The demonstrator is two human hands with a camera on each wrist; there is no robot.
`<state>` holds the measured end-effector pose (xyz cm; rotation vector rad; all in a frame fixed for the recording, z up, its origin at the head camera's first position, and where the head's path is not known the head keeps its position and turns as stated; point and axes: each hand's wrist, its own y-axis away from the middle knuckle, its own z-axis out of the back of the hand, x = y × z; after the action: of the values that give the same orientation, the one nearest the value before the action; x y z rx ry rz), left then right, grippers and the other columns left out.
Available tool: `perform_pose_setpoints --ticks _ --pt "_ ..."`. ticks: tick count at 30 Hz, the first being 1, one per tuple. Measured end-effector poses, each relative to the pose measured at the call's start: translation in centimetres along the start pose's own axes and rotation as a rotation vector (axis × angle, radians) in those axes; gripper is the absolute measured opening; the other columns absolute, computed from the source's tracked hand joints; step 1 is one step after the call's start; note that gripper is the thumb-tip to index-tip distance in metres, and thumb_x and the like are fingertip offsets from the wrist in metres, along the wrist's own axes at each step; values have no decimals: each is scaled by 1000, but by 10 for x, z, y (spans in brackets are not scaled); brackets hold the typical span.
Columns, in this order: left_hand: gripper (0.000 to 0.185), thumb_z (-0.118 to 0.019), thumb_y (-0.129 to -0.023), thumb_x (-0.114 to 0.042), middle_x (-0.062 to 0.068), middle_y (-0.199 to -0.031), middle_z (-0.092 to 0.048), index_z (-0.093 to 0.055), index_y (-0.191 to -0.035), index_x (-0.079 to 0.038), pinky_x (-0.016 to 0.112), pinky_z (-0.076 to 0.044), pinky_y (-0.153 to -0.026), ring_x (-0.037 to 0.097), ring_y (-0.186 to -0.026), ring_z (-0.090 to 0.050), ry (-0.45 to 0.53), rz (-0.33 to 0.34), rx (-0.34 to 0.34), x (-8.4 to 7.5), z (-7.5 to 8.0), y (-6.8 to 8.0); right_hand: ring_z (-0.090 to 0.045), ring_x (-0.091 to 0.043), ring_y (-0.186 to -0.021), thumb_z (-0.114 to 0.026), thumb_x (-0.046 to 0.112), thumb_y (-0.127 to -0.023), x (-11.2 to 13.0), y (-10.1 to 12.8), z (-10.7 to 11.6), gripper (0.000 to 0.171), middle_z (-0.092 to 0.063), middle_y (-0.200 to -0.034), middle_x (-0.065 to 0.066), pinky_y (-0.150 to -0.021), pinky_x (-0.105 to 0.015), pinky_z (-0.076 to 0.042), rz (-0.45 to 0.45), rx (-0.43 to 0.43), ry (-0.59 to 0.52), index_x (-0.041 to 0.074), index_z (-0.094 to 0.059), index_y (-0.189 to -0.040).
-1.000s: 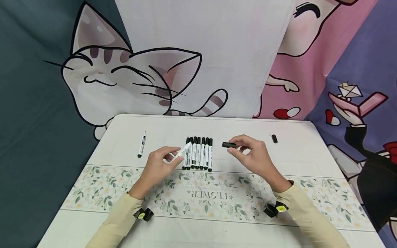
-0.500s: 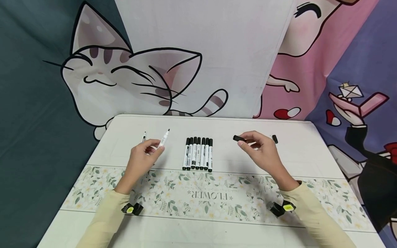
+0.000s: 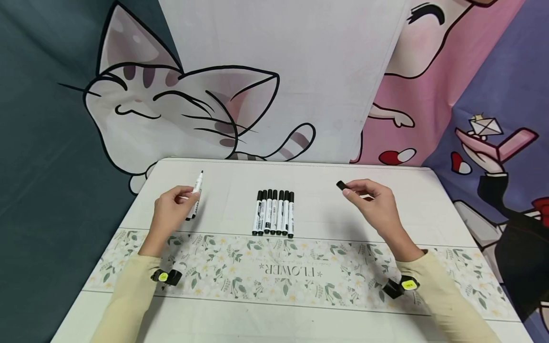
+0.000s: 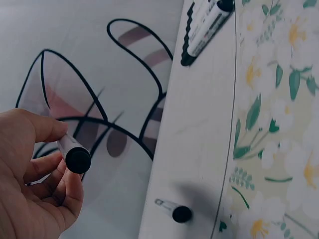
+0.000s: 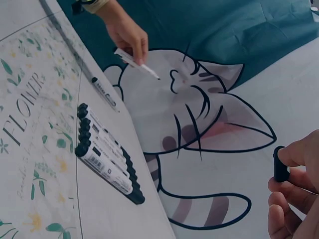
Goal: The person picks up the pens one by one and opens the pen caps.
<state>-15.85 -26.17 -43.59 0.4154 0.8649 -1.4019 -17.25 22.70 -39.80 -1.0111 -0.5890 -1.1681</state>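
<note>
Marker (image 3: 198, 183) (uncapped, tip pointing away from the person) is pinched in the left grip (image 3: 169, 208), raised off the table (image 3: 233, 190) near a second marker (image 5: 103, 92). Right grip (image 3: 378, 206) pinches a black cap (image 5: 280, 167). Seven capped markers (image 3: 273, 213) lie side by side between both grips.

We are viewing white markers (image 3: 280, 213) with black caps (image 3: 291, 196), pale-yellow sleeves (image 3: 448, 296), a green-leafed floral band (image 3: 225, 267) and a striped cat print (image 3: 171, 128).
</note>
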Motion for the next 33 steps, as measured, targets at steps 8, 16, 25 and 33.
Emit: perform_pose_setpoints --ticks 8,16,25,33 --pt "46 -65 -100 -42 15 -110 -70 -69 -125 -4 20 -51 -62 23 -94 -63 -39 109 5 22 1 -13 -63 -8 -78 -74 22 -96 -12 -4 11 28 -70 -86 14 -63 -18 -51 -102 -44 -73 2 -73 -115" --pt "48 -64 -101 -41 19 -112 -69 -67 -126 0 33 -52 -72 33 -101 -66 -86 144 30 41 -3 -20 -63 -7 -81 -73 29 -97 -23 -12 22 32 -74 -89 15 -64 -18 -51 -225 -69 -190 2 -70 -115" --pt "46 -65 -101 -38 20 -111 -69 -68 -124 2 37 -51 -76 34 -100 -66 -102 204 44 59 -10 -26 -65 -7 -74 -75 26 -95 -43 -19 33 28 -76 -84 9 -62 -17 -52 -319 -122 -362 3 -70 -111" --pt "44 -66 -100 -36 21 -107 -70 -69 -120 3 38 -50 -76 34 -96 -66 -113 231 54 76 -16 -29 -66 -3 -70 -75 28 -96 -63 -23 41 26 -76 -82 11 -59 -17 -51 -383 -175 -340 7 -70 -110"
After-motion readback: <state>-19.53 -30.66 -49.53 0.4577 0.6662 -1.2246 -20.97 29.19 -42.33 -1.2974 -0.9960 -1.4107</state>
